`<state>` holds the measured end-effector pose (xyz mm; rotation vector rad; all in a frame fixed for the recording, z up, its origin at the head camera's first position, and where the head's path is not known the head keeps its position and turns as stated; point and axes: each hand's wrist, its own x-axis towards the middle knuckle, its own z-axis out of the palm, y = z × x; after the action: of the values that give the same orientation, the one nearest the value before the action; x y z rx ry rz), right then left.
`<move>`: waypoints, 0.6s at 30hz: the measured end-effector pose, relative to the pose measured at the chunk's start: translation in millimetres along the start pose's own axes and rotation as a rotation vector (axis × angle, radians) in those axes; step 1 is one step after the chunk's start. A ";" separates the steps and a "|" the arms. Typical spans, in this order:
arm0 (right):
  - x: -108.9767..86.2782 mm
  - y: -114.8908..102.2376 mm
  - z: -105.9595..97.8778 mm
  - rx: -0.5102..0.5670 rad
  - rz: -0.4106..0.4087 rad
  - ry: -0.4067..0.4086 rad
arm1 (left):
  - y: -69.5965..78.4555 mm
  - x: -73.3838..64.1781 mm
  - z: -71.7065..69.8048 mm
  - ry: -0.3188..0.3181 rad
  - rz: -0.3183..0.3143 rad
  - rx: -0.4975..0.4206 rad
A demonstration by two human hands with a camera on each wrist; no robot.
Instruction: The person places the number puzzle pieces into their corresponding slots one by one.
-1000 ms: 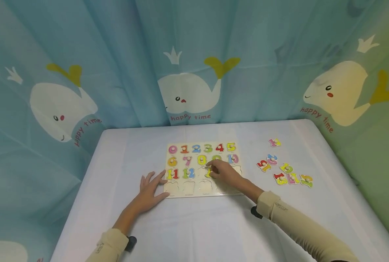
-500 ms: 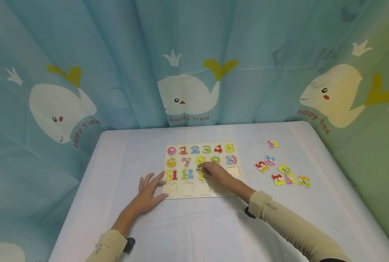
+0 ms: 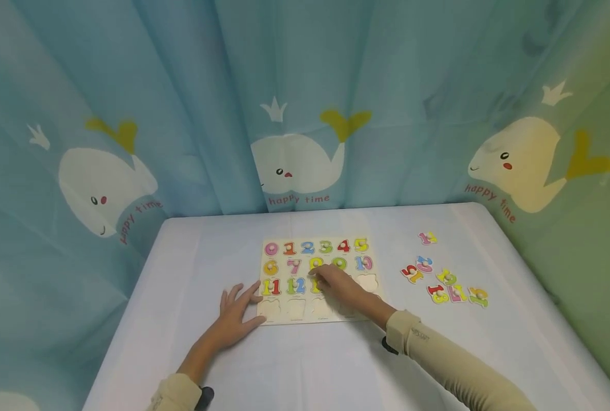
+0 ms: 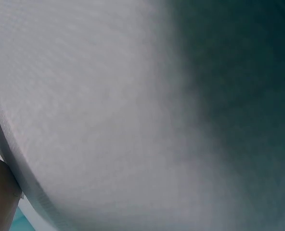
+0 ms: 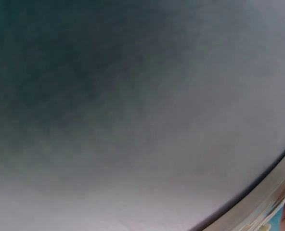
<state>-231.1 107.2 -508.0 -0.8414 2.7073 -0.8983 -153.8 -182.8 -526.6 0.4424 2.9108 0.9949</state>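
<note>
Head view: left hand (image 3: 237, 317) lay spread at number-puzzle board (image 3: 309, 308), likely steadying it; right hand (image 3: 340, 287) half-covered yellow numeral piece (image 3: 315, 287), pinch unclear.

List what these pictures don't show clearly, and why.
Head view: right part of the piece under the right grip, hidden by it.
Head view: printed captions on the puzzle board, too small.
Left wrist: left grip, mostly cut off by left edge.
Right wrist: right grip, mostly cut off by right edge.
</note>
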 end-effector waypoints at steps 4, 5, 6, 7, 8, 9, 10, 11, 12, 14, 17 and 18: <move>-2.6 1.1 2.2 0.006 -0.035 -0.003 | 0.0 -3.5 1.5 0.002 -0.012 -0.003; -3.5 2.6 2.8 0.012 -0.042 0.007 | 0.2 -4.4 1.7 -0.003 -0.013 -0.004; -5.2 4.1 2.4 0.037 -0.032 0.019 | 0.4 -5.1 2.0 -0.008 -0.017 -0.007; -7.0 6.8 2.0 0.059 -0.028 0.047 | 0.5 -5.4 2.4 -0.013 -0.018 -0.012; -8.7 10.5 0.7 0.076 -0.019 0.080 | 0.8 -5.6 2.6 -0.019 -0.016 -0.015; -10.4 14.7 -1.5 0.104 -0.006 0.125 | 1.0 -5.4 3.0 -0.023 -0.015 -0.018; -11.8 20.2 -4.8 0.124 0.006 0.180 | 1.2 -5.2 3.2 -0.025 -0.013 -0.019; -12.9 26.3 -9.5 0.146 0.013 0.237 | 1.5 -4.8 3.3 -0.025 -0.012 -0.019; -14.4 32.8 -15.5 0.166 0.025 0.293 | 1.5 -4.4 3.2 -0.024 -0.012 -0.018; -16.3 48.3 -29.8 0.160 0.042 0.404 | 1.8 -3.6 2.7 -0.018 -0.011 -0.017; -21.8 75.3 -53.2 0.108 0.081 0.542 | 2.7 -2.8 1.2 -0.007 -0.013 -0.016; -24.9 85.3 -60.7 0.082 0.096 0.578 | 2.8 -2.5 0.8 -0.003 -0.011 -0.017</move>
<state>-269.3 207.7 -510.2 -0.4804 3.1147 -1.3995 -150.7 -180.9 -525.8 0.4259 2.8966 1.0152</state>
